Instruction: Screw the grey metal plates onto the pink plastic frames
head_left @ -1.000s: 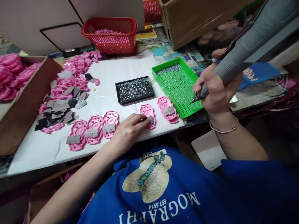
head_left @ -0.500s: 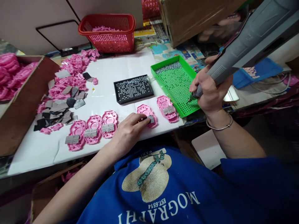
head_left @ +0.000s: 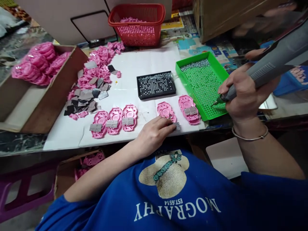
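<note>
My left hand (head_left: pixel 155 132) is at the table's front edge, fingers closed on a small grey plate (head_left: pixel 177 125) at the lower end of a pink plastic shell (head_left: pixel 165 109). Its fingertips partly cover both. In my right hand (head_left: pixel 245 96) is a grey electric screwdriver (head_left: pixel 264 71), tilted down to the left. The bit points into the green perforated tray (head_left: pixel 215 116), among rows of small screws; whether it touches one I cannot tell. Right of the held plate lies another pink shell (head_left: pixel 186 102) with a grey plate across it. Three similar shells (head_left: pixel 115 115) stand in a row at left.
A black perforated tray (head_left: pixel 157 96) of screws lies mid-table. Behind it stands a red basket (head_left: pixel 137 27) with pink parts. Pink pieces (head_left: pixel 101 57) and grey plates (head_left: pixel 84 98) are heaped at left, beside a cardboard box (head_left: pixel 64 83). Another person's hand shows blurred at upper right.
The view has shifted, so the table's things appear farther right. My left hand has drawn the grey plate down toward the shell's lower end. The screwdriver bit stays over the green tray.
</note>
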Available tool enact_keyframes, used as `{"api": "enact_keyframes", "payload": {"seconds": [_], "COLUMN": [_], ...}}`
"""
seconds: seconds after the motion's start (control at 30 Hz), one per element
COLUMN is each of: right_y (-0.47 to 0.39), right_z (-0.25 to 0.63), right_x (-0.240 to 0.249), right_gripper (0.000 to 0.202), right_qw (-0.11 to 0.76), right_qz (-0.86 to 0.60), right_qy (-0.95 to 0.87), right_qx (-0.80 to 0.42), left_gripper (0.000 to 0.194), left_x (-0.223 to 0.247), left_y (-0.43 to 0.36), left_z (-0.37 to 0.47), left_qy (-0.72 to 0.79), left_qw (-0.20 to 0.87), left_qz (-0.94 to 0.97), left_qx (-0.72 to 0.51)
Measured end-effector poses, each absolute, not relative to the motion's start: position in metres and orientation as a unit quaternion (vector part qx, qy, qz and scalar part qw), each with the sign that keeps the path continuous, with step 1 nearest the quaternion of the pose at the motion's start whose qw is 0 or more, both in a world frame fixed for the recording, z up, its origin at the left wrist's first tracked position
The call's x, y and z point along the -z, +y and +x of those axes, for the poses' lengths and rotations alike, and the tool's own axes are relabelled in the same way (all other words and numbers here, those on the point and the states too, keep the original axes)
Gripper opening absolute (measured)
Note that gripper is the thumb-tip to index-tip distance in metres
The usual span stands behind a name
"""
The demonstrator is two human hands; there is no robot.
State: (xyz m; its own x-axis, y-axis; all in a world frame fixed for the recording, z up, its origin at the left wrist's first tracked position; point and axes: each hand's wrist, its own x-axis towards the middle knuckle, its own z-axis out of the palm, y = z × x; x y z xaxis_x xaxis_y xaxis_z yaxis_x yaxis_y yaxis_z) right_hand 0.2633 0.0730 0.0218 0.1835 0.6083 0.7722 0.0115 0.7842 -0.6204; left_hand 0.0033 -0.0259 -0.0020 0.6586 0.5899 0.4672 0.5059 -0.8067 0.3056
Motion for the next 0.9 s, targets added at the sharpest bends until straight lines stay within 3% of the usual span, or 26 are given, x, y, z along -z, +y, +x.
{"api": "enact_keyframes", "payload": {"seconds": [0.27, 0.47, 0.9], "right_y": [0.076, 0.079, 0.076], "right_z": [0.260, 0.260, 0.265], "right_x": [-0.022, -0.019, -0.019], "right_gripper": [0.036, 0.034, 0.042], "right_qw": [0.746, 0.746, 0.733], "right_qz": [-0.263, -0.256, -0.304], "right_qy": [-0.584, -0.592, -0.583], "right_qx": [-0.182, -0.163, -0.174], "left_gripper": [0.021, 0.025, 0.024], "left_x": [-0.006, -0.005, -0.002], "left_y": [-0.023, -0.020, -0.015], "left_z": [-0.018, -0.016, -0.013], "left_qy": [0.292, 0.346, 0.342], "left_qw": [0.089, 0.018, -0.016], "left_qz": [0.914, 0.898, 0.913], "left_qx": [-0.268, -0.269, -0.221]}}
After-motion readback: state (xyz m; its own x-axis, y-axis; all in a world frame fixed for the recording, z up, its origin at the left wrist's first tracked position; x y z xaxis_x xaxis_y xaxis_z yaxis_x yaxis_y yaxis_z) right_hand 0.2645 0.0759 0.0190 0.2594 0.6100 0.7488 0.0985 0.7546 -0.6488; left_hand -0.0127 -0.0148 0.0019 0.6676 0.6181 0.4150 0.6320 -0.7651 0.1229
